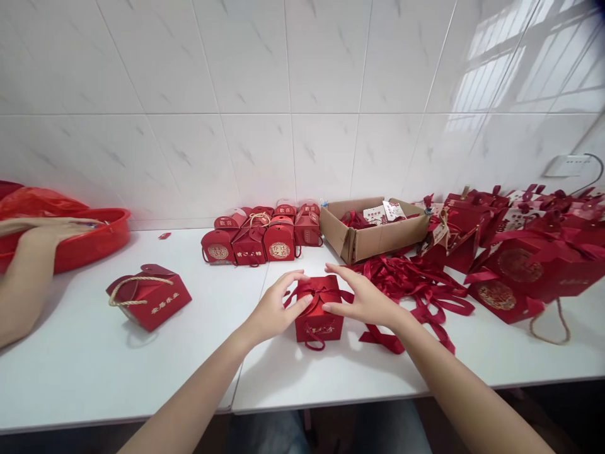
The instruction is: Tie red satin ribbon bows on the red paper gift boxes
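Observation:
A small red gift box (316,333) with a dark red ribbon (322,292) tied in a bow on top stands upright on the white table, a rope handle hanging at its front. My left hand (276,308) is at the box's left side, thumb by the bow and fingers curved apart above. On the opposite side, my right hand (363,297) mirrors it, its thumb and fingers also spread. The bow's loops reach towards both hands; no firm grip on them shows. Right of the box lies a heap of loose dark red ribbons (406,280).
A cardboard box (387,238) with cards and ribbon stands by the wall, beside several red boxes (250,243). Beribboned boxes (529,265) crowd the right. A rope-handled box (158,299) sits left. Another person's arm (28,271) reaches over a red basin (116,236).

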`<action>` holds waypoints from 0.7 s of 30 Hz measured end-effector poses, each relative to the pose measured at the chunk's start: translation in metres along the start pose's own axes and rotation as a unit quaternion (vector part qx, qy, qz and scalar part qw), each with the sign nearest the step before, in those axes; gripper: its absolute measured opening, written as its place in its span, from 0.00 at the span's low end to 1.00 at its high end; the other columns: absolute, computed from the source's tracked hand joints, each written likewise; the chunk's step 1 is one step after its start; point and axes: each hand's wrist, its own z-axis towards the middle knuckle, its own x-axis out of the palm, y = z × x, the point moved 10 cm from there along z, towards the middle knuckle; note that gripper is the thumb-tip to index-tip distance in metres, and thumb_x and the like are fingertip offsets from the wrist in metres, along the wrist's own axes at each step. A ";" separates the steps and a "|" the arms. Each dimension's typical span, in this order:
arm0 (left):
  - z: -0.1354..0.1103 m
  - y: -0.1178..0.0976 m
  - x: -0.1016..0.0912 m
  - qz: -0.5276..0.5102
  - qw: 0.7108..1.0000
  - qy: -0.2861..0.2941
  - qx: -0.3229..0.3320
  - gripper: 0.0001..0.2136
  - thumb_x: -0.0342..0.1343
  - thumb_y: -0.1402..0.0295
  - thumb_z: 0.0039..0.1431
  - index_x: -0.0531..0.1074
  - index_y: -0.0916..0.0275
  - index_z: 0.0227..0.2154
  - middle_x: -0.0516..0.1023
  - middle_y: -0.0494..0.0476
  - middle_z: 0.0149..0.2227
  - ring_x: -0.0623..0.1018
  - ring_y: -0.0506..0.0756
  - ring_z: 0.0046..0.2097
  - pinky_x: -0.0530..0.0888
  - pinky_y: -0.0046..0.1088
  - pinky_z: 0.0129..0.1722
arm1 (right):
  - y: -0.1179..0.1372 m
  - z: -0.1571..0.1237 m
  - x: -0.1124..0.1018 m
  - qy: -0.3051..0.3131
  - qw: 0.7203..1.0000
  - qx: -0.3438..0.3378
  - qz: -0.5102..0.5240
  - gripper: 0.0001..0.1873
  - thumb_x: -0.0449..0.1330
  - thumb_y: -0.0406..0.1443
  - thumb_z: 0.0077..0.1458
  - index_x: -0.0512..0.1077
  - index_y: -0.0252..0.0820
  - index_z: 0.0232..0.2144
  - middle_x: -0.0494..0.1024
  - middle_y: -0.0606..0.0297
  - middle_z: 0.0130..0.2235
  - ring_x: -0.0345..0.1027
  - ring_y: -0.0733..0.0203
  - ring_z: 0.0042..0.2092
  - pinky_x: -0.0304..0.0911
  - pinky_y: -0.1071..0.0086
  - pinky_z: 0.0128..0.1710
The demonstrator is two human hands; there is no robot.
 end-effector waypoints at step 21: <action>0.001 0.043 -0.007 -0.083 0.982 -0.089 -0.142 0.21 0.52 0.50 0.54 0.60 0.59 0.44 0.67 0.60 0.48 0.72 0.55 0.45 0.71 0.31 0.40 | -0.031 -0.003 -0.004 -0.059 0.990 0.098 0.082 0.31 0.57 0.50 0.52 0.59 0.40 0.53 0.65 0.50 0.54 0.63 0.53 0.52 0.63 0.60 0.46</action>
